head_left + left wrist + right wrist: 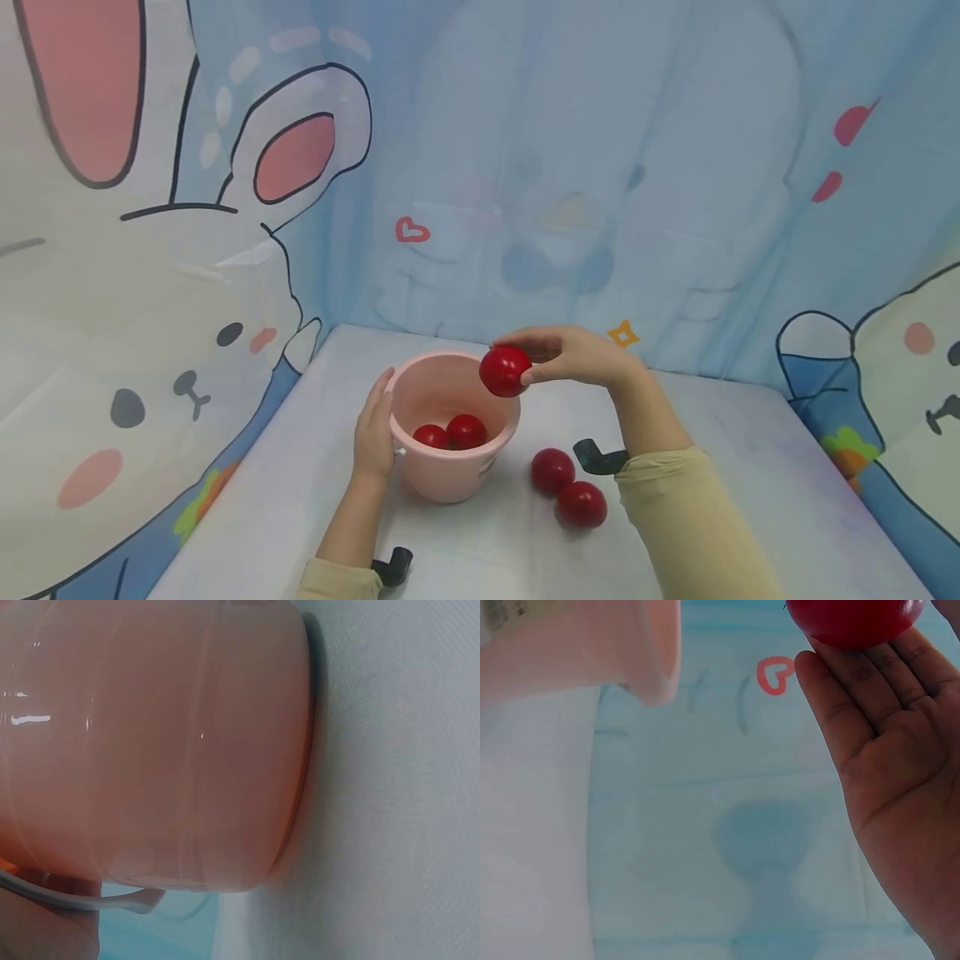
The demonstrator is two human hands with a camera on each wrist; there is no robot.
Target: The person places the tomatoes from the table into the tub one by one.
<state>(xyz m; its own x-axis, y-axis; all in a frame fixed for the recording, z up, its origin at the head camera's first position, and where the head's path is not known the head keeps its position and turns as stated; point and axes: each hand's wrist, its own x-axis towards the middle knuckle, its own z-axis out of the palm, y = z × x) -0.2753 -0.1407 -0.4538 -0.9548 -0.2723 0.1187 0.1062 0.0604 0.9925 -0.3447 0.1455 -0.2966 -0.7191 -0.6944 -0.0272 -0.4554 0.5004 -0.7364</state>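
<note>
A pink bucket (448, 479) with a pale handle (82, 900) stands upright on the table. My left hand (373, 433) rests against its left outer side, fingers extended toward the rim; the thumb is hidden. Over the bucket's right rim, my right hand (577, 357) holds a glossy red round fruit (504, 372) between thumb and fingers. The right wrist view shows that red fruit (859, 619) at the fingertips, above the open palm. Two similar red fruits (467, 432) lie inside the bucket. Another two red fruits (581, 505) sit side by side on the table, right of the bucket.
The white table (285, 500) is enclosed by blue cloth (637, 208) at the back and cartoon-printed cloth on both sides. Dark wrist mounts (598, 457) are on both arms. A label (525, 613) is on the bucket's outer wall.
</note>
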